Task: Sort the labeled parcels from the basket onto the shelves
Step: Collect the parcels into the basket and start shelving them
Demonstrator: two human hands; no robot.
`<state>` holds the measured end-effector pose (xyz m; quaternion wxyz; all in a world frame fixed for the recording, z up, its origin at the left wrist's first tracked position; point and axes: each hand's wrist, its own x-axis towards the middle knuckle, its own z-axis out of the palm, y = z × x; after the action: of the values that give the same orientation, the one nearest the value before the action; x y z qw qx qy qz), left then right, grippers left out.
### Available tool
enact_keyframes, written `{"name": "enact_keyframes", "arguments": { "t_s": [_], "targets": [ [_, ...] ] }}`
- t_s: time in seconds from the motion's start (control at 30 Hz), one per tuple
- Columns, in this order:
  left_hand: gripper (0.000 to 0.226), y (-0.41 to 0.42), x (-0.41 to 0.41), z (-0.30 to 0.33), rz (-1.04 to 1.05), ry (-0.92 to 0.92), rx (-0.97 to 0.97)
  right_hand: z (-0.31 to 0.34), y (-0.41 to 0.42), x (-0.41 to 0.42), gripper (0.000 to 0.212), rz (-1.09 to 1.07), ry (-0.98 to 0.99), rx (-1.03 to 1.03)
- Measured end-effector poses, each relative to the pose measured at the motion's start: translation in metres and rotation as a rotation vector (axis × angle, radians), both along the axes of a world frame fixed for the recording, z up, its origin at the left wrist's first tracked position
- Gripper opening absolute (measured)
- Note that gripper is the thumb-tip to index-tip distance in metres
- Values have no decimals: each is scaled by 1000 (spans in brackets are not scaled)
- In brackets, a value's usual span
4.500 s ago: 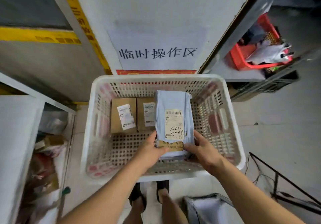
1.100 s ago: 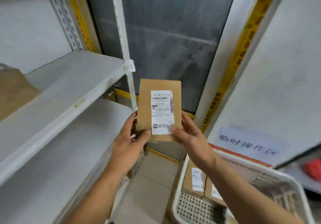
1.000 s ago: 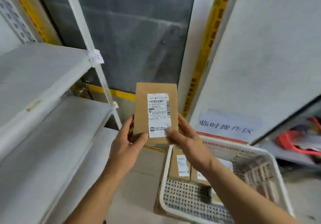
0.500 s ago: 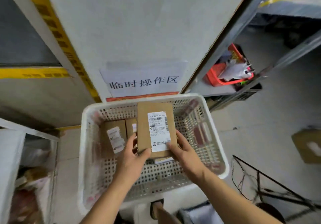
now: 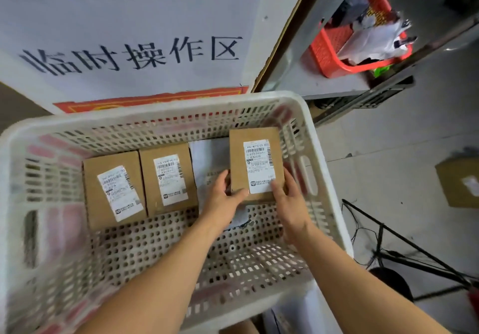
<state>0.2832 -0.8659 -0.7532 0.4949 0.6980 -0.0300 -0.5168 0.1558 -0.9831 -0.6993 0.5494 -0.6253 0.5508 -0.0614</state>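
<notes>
A white perforated basket [image 5: 166, 112] fills the lower view. Inside it, at the right, both my hands hold a brown cardboard parcel [image 5: 255, 152] with a white label. My left hand [image 5: 224, 200] grips its lower left corner and my right hand [image 5: 289, 200] its lower right edge, thumb on the label. Two more labelled brown parcels, one at the left [image 5: 114, 189] and one in the middle [image 5: 168, 179], lie side by side on the basket floor. A pale blue-grey soft parcel [image 5: 207, 160] lies partly under the held box.
A white sign board [image 5: 129, 35] with black characters stands behind the basket. A red basket [image 5: 329, 53] with bags sits on a grey shelf [image 5: 298, 79] at upper right. Another cardboard box [image 5: 458, 182] lies on the floor at right, near a black wire frame [image 5: 388, 245].
The brown parcel was held up by the shelves at the left one second ago. My view and both hands have swung back and down, and the parcel is now low inside the basket's right side.
</notes>
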Motion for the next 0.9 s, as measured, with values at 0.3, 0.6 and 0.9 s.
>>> {"name": "enact_keyframes", "arguments": {
  "t_s": [0.3, 0.6, 0.9],
  "targets": [
    [93, -10, -8, -25, -48, -122, 44, -43, -12, -17, 61, -49, 91, 2],
    [85, -16, -5, 0, -110, -160, 49, -29, -7, 1, 58, -211, 169, -87],
    [52, 39, 16, 65, -169, -205, 59, 36, 29, 9, 63, -113, 195, -124]
  ]
}}
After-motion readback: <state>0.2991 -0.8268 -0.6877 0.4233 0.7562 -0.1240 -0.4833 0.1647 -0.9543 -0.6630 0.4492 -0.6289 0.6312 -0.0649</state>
